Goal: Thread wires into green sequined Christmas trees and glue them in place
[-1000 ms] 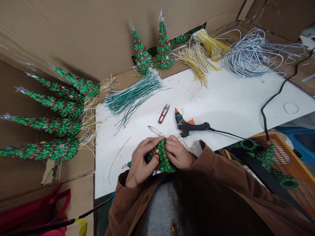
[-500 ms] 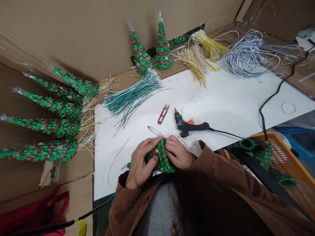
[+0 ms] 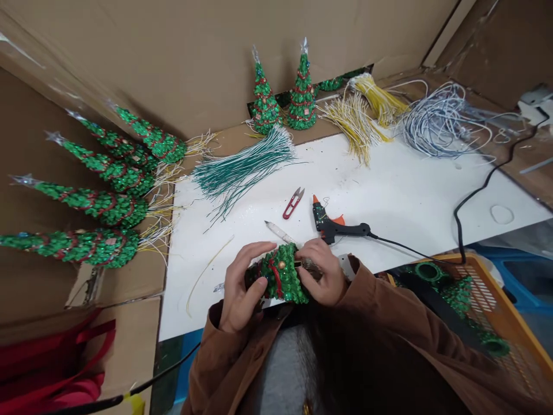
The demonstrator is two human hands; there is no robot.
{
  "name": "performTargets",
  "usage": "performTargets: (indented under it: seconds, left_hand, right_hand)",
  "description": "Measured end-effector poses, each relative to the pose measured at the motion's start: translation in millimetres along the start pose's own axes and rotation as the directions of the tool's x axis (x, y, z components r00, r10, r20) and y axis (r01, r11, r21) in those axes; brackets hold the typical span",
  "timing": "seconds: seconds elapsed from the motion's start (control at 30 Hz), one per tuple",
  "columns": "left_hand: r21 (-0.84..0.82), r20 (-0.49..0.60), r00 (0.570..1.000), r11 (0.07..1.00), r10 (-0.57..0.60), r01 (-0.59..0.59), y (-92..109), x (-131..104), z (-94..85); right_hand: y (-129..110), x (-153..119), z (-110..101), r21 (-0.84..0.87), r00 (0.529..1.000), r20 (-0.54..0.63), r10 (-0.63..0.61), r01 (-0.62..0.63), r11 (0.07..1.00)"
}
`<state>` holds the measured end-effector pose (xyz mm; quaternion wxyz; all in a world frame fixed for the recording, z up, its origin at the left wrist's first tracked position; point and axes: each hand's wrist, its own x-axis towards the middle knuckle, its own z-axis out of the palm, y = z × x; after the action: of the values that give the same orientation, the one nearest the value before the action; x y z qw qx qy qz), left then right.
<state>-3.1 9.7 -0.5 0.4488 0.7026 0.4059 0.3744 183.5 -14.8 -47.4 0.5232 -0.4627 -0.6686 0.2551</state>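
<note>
A small green tinsel Christmas tree (image 3: 290, 282) with red garland and a gold bead lies on its side close to my body. My left hand (image 3: 242, 288) wraps round its middle, fingers over the top and thumb on the near side. Its silver star tip pokes out at the left, behind that hand. At the wide base, my right hand (image 3: 326, 274) has bent fingers and thumb on the rim. A small dark spot shows between them; I cannot make out what it is. Just beyond lie a pencil-like stick (image 3: 280, 231), red thread snips (image 3: 294, 203) and a black glue gun (image 3: 341, 229).
Several finished trees (image 3: 108, 202) lie along the left cardboard; two trees (image 3: 302, 98) stand at the back. Green wires (image 3: 246, 164), yellow-white wires (image 3: 358, 127) and a pale cable tangle (image 3: 440, 124) lie on the white board. An orange crate (image 3: 514, 305) is at the right.
The view has shifted slightly. The tree's base has turned more towards my right hand, whose fingers have spread at the rim. My left fingers have lifted somewhat from the tree.
</note>
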Motion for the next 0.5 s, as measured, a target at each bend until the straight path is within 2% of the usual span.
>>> performTargets:
  seconds: [0.07, 0.13, 0.2, 0.3, 0.33, 0.4, 0.47, 0.5]
  left_hand:
    - [-0.08, -0.15, 0.988, 0.995, 0.038, -0.051, 1.3, -9.6, -0.4]
    - [-0.074, -0.225, 0.973, 0.995, 0.048, -0.066, 5.0, -18.5, -1.8]
    - [-0.043, -0.24, 0.971, 0.999, 0.015, -0.026, 10.5, -25.8, -4.7]
    - [-0.035, -0.239, 0.969, 0.997, -0.068, 0.061, 18.9, -35.3, -12.8]
    - [-0.043, -0.228, 0.969, 0.995, -0.095, 0.088, 21.0, -38.8, -16.4]
    - [-0.066, -0.145, 0.976, 0.986, -0.161, 0.153, 23.0, -46.7, -24.4]
    - [-0.067, 0.045, 0.968, 0.966, -0.246, 0.249, 21.4, -55.3, -31.3]
    - [-0.046, 0.145, 0.944, 0.951, -0.297, 0.306, 19.0, -59.5, -33.5]
  right_hand:
    - [-4.9, -0.3, -10.4, -0.031, 0.999, -0.025, -0.036, 0.035, 0.999]
    - [-10.3, 1.8, -20.2, -0.047, 0.997, 0.039, -0.063, 0.065, 0.997]
    - [-15.1, 4.9, -26.2, -0.026, 0.979, 0.2, -0.04, 0.046, 0.999]
    - [-18.0, 8.2, -26.3, -0.032, 0.906, 0.423, 0.024, -0.011, 0.999]
    - [-17.9, 8.7, -24.6, -0.045, 0.895, 0.445, 0.037, -0.019, 0.999]
    - [-16.9, 9.2, -19.8, -0.045, 0.907, 0.419, 0.044, -0.027, 0.999]
    - [-17.1, 10.0, -14.5, -0.018, 0.939, 0.34, 0.058, -0.055, 0.998]
    - [-18.2, 10.7, -11.9, -0.001, 0.95, 0.306, 0.067, -0.07, 0.998]
